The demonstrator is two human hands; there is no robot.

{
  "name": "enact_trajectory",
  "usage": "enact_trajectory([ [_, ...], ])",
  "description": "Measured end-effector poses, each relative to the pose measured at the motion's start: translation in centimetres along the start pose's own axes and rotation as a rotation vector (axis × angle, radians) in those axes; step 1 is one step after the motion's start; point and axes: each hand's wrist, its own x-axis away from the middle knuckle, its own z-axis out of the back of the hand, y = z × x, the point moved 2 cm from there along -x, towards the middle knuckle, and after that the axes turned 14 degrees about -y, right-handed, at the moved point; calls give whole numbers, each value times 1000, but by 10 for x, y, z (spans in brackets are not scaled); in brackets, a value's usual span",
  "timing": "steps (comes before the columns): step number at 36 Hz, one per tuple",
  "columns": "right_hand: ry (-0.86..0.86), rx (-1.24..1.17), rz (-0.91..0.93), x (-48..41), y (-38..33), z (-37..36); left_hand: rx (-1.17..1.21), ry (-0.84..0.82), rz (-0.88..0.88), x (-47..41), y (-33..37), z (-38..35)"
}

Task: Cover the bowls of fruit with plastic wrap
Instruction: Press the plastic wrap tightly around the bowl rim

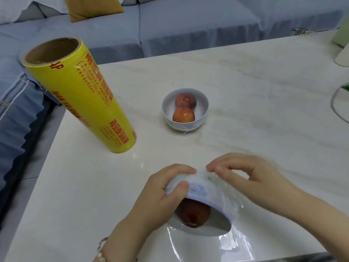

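A white bowl (204,193) with a red fruit (192,214) inside is tipped toward me at the near table edge, its mouth facing me. My left hand (162,193) grips its base and side. My right hand (251,173) pinches clear plastic wrap (232,207) against the bowl's outer wall; the wrap spreads over the mouth and trails onto the table. A second white bowl (184,125) with two red fruits (184,108) sits upright mid-table, with wrap visible at its foot. A yellow roll of plastic wrap (83,99) stands on end at the left.
The white marble table (245,91) has its left edge beside a blue sofa (170,31) with a mustard cushion (92,8). A metal clip (304,32) lies at the far right. Pale green and white objects (341,46) sit at the right edge.
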Motion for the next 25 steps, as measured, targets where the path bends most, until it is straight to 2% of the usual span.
enact_trajectory([
  [3, -66, 97, -4, -1, 1, -12, 3, 0, 7, 0, 0, 2],
  [6, -75, 18, -81, -10, 5, -16, -1, 2, -4, -1, -1, 3],
  [10, -168, -74, -160, -19, 13, -25, 3, 29, -16, 2, -1, 1],
  [13, -155, -225, -218, -19, 17, -20, 61, 141, 17, 2, -2, 1],
  [16, -56, -326, -350, -13, 32, -9, 129, 320, 73, 0, -2, 1],
  [19, -18, -543, -490, -6, 39, -7, 209, 487, 106, -1, -2, -2],
  [22, -18, -573, -440, -5, 35, -9, 232, 552, 139, 0, -3, -6],
  [25, 55, -584, -374, -7, 27, -6, 236, 579, 166, 1, -5, -11],
])
